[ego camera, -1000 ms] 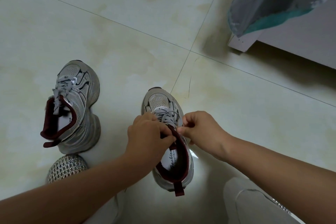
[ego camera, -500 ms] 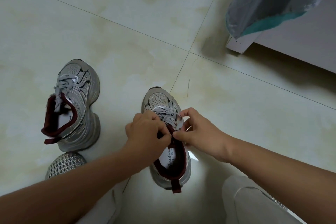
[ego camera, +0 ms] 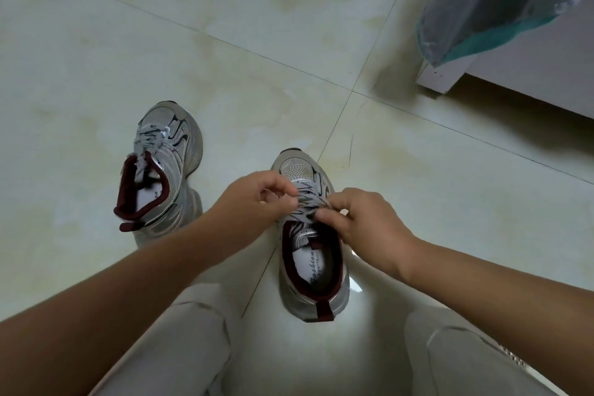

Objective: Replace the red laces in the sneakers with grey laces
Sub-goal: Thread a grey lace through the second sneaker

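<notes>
Two silver sneakers with dark red lining stand on the tiled floor. The nearer sneaker is between my knees, toe pointing away. Its grey patterned lace crosses the upper eyelets. My left hand pinches the lace from the left with curled fingers. From the right, my right hand pinches the same lace at the top of the tongue. The other sneaker stands to the left, laced in grey, untouched. No red lace is visible.
My knees in light trousers fill the bottom of the view. A white furniture corner with a clear plastic bag hanging over it stands at the upper right. Pale floor tiles stretch ahead.
The view has shifted, so both sneakers sit further right. My hands have moved up from the shoe opening onto the lace, the left hand now a little apart to the left.
</notes>
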Demonstrator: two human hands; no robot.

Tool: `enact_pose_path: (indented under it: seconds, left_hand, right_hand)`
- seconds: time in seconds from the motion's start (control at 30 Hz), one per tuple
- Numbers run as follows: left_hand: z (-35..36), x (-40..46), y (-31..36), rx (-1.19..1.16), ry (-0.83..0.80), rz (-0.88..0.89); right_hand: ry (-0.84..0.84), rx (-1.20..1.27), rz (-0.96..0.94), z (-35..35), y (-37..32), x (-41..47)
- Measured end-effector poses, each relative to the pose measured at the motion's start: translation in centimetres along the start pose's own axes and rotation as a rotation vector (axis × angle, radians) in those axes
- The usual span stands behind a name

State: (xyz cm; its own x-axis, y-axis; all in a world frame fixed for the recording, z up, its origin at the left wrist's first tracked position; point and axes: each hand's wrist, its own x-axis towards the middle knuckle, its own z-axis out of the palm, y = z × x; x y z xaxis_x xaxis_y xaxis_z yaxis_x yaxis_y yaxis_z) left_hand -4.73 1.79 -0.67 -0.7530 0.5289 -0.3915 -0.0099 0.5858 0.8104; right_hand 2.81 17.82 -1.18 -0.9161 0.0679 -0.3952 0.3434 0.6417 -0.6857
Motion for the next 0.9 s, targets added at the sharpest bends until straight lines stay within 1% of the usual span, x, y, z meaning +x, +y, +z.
enact_pose_path:
  seconds: [0.07,0.13,0.2,0.27,0.37,0.47,0.5,0.57,0.63,0.7,0.77,0.83,0.9]
  left_hand:
    - [0.4,0.0,-1.1,0.107,-0.001,0.005]
    - [0.9,-0.2,-1.9,0.17,-0.033,-0.008]
    - [1.1,-0.4,-2.3,0.188,-0.066,-0.017]
    - [1.1,-0.3,-2.9,0.244,-0.084,-0.011]
    - [0.7,0.0,-3.3,0.294,-0.1,0.008]
    - [0.4,-0.1,-2.6,0.198,-0.095,-0.002]
    - [0.2,-0.1,-2.3,0.166,-0.106,-0.003]
    - [-0.1,-0.3,-2.0,0.147,-0.139,0.002]
    - [-0.4,-0.5,-1.8,0.214,-0.145,0.035]
    - [-0.8,-0.4,-1.8,0.305,-0.108,0.057]
    - [-1.0,-0.2,-2.0,0.342,-0.072,0.048]
    - [-1.3,-0.1,-1.9,0.332,-0.027,0.042]
    - [-1.5,0.0,-1.8,0.228,0.014,-0.013]
  right_hand:
    - [0.056,0.258,0.136,0.2,0.2,0.1]
    - [0.127,0.363,0.226,0.2,0.5,0.4]
    - [0.169,0.292,0.248,0.1,0.5,0.8]
    - [0.202,0.132,0.192,-0.1,0.2,1.1]
    - [0.149,-0.134,-0.021,-0.1,-0.8,1.3]
    - [0.041,-0.408,-0.236,0.7,-2.3,1.7]
    - [0.029,-0.448,-0.294,1.1,-2.6,1.9]
    - [0.039,-0.471,-0.341,1.4,-3.2,2.4]
    - [0.031,-0.468,-0.316,1.1,-3.5,2.7]
    - [0.055,-0.407,-0.307,0.6,-3.4,2.7]
    - [0.09,-0.355,-0.278,0.3,-3.4,2.5]
    - [0.132,-0.331,-0.245,0.5,-3.5,2.2]
    - [0.186,-0.359,-0.279,1.0,-3.3,2.1]
